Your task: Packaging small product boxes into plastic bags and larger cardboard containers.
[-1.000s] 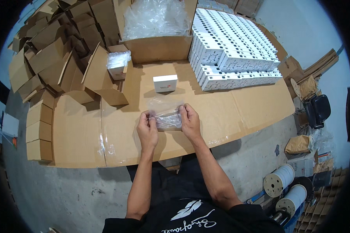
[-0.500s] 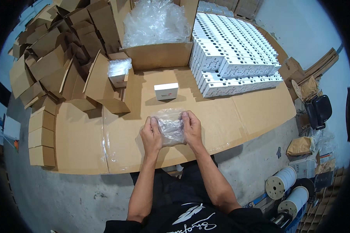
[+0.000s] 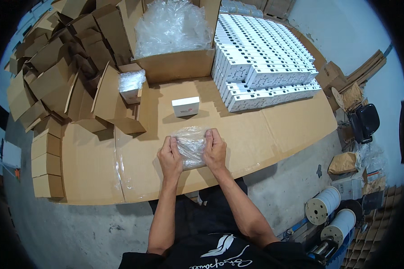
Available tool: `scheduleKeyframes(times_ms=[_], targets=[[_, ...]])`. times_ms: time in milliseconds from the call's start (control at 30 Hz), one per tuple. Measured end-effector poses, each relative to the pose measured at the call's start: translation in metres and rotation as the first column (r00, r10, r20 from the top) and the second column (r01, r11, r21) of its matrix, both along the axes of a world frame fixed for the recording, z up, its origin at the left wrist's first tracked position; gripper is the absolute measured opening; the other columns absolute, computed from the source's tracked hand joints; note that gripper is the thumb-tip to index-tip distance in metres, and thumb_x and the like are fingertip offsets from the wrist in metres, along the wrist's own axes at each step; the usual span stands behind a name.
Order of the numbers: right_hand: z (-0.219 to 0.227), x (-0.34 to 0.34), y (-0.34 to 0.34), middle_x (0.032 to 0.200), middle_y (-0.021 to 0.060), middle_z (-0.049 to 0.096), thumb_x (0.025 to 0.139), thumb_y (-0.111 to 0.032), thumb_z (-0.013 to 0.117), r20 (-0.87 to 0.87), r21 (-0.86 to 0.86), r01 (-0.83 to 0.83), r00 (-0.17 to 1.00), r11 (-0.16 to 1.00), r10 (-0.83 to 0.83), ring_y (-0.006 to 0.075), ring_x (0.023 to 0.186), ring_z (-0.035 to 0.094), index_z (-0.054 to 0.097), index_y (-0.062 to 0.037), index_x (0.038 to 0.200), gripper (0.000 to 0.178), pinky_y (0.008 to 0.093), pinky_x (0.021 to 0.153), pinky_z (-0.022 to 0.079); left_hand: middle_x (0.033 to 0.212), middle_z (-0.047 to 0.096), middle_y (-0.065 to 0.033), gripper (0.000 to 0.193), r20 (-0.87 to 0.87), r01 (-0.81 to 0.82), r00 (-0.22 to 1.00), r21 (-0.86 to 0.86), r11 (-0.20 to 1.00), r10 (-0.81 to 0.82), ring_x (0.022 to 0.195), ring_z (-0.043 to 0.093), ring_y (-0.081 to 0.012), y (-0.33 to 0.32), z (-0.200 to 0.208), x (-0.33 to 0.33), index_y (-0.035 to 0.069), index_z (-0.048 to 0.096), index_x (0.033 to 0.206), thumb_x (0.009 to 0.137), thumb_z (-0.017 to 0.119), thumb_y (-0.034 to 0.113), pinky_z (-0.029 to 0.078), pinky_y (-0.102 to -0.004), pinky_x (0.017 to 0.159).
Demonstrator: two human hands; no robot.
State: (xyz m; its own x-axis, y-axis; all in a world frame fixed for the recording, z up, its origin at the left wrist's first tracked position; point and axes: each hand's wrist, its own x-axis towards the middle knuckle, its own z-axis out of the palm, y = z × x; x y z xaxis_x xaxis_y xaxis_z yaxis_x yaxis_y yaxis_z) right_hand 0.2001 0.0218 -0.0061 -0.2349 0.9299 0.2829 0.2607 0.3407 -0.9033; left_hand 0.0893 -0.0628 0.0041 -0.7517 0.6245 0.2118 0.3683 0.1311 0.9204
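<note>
Between my hands is a clear plastic bag (image 3: pixel 191 145), crinkled and shiny, held just above the cardboard-covered table. My left hand (image 3: pixel 169 157) pinches its left edge with the thumb on top. On the opposite edge my right hand (image 3: pixel 215 150) grips it the same way, fingers curled behind. Beyond the bag a small white box (image 3: pixel 185 107) stands on the table, apart from both hands. Whether anything lies inside the bag is hard to make out through the glare.
Behind stands a large carton (image 3: pixel 179 65) heaped with clear plastic bags (image 3: pixel 173 29). Stacked white boxes (image 3: pixel 274 76) fill the back right. To the left, an open carton (image 3: pixel 116 105) holds plastic-wrapped boxes (image 3: pixel 132 85), beside piled open cartons (image 3: pixel 54 78) and small brown boxes (image 3: pixel 46 163).
The whole view has shifted slightly, moving the scene a little left in the picture. Both hands still hold the plastic bag, which looks a bit more drawn out between them.
</note>
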Motion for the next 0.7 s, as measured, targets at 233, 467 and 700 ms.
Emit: scheduleKeyframes(times_ms=[233,467,700], targets=[[0.003,0.0,-0.008,0.065,0.0191,0.056,0.106,-0.02,0.05,0.032,-0.012,0.012,0.999,1.0,-0.012,0.0357,0.056,0.059,0.055,-0.0017,0.092,0.024,0.0445,0.054,0.042,0.072,0.059,-0.0203,0.034,-0.002,0.013,1.0,0.047,0.999,-0.012,0.065,0.061,-0.034,0.0,-0.002,0.0,-0.003,0.055,0.087,0.108,0.044,0.022,0.047,-0.0421,0.064],[-0.003,0.006,0.003,0.066,0.0011,0.047,0.108,-0.023,0.05,-0.107,-0.027,-0.078,0.991,0.997,0.075,0.0093,0.062,0.045,0.057,-0.0011,0.09,0.029,0.0305,0.056,0.039,0.071,0.061,-0.0187,0.032,0.0,0.026,1.0,0.016,1.0,-0.026,0.064,0.061,-0.0342,-0.001,-0.002,0.0,-0.002,0.058,0.091,0.108,0.046,0.022,0.048,-0.0414,0.063],[-0.012,0.004,0.008,0.067,0.0063,0.049,0.108,-0.022,0.048,-0.183,-0.042,0.005,0.983,0.999,-0.013,0.0133,0.063,0.046,0.058,-0.0009,0.09,0.029,0.033,0.059,0.041,0.067,0.057,-0.0087,0.029,0.058,-0.035,0.998,0.081,0.996,0.03,0.062,0.056,-0.017,-0.003,-0.008,-0.003,-0.002,0.062,0.095,0.107,0.049,0.021,0.046,-0.033,0.06]])
